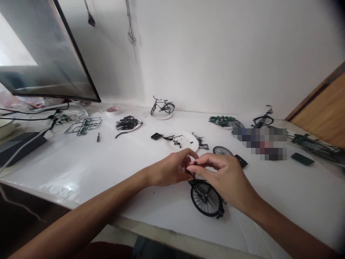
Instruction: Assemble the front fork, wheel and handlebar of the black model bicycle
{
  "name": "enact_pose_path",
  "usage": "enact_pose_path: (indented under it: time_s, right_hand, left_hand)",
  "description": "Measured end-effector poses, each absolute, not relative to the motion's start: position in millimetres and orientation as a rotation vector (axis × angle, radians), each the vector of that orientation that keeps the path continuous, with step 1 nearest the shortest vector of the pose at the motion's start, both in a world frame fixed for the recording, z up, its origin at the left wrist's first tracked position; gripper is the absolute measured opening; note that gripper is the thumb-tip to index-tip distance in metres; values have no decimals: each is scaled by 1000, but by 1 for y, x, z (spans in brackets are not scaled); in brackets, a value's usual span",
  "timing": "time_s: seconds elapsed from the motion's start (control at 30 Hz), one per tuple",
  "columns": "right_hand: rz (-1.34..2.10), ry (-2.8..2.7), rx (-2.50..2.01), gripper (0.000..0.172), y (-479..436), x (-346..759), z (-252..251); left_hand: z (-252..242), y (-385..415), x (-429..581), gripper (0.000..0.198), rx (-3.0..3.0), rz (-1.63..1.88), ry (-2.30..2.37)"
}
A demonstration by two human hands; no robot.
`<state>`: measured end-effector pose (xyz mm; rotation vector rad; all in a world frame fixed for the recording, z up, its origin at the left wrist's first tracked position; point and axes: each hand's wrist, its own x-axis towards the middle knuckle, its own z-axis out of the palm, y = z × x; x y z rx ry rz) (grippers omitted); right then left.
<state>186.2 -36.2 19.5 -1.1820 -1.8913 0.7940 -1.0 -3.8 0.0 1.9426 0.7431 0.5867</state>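
Observation:
My left hand [172, 168] has its fingers closed on the front part of a partly built black model bicycle [194, 180], near the table's front. Close to it, my right hand [222, 172] pinches a small black part [195, 163] between thumb and index finger, right above the bicycle frame. Whether that part touches the frame I cannot tell. Below my right hand, the model's spoked wheel [206, 198] is tilted over the table. My fingers hide much of the frame.
Behind my hands is a white plate [192, 137] with small loose parts. A loose wheel [222, 150] lies by my right hand. Farther back are a finished model bicycle [163, 106], a plate of black parts [138, 125] and green parts [222, 121]. A monitor [48, 54] stands left.

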Motion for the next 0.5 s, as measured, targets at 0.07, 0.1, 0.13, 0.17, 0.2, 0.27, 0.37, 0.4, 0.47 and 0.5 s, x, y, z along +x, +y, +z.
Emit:
enact_pose_path:
  time_s: [0.07, 0.1, 0.13, 0.17, 0.2, 0.27, 0.37, 0.4, 0.47, 0.5]
  right_hand:
    - [839, -1838, -1168, 15, -33, 187, 14]
    - [882, -1798, -1154, 16, -30, 189, 12]
    - [946, -1773, -1128, 16, -26, 191, 9]
    - [1014, -1762, -1102, 18, -22, 195, 8]
    - [1026, -1735, -1100, 20, -18, 199, 8]
    - [920, -1738, -1145, 27, -10, 210, 9]
    - [700, -1886, -1260, 33, -1, 232, 12]
    - [667, -1920, -1288, 32, 1, 238, 11]
    - [614, -1975, -1327, 29, 4, 249, 7]
    - [589, -1994, -1334, 27, 5, 252, 5]
  left_hand:
    - [-3, -2, -1, 37, 1947, 606, 712]
    - [-5, -1, -2, 36, 1948, 615, 690]
    - [-6, 0, -2, 36, 1947, 616, 667]
    - [-7, 1, -3, 37, 1949, 604, 656]
    - [-7, 2, -4, 39, 1957, 578, 655]
    - [-7, 5, -7, 45, 1987, 525, 667]
    - [-4, 7, -11, 37, 2047, 512, 650]
    - [-4, 8, -12, 29, 2063, 517, 650]
    - [-3, 9, -12, 14, 2088, 526, 679]
    - [-2, 10, -12, 11, 2095, 537, 701]
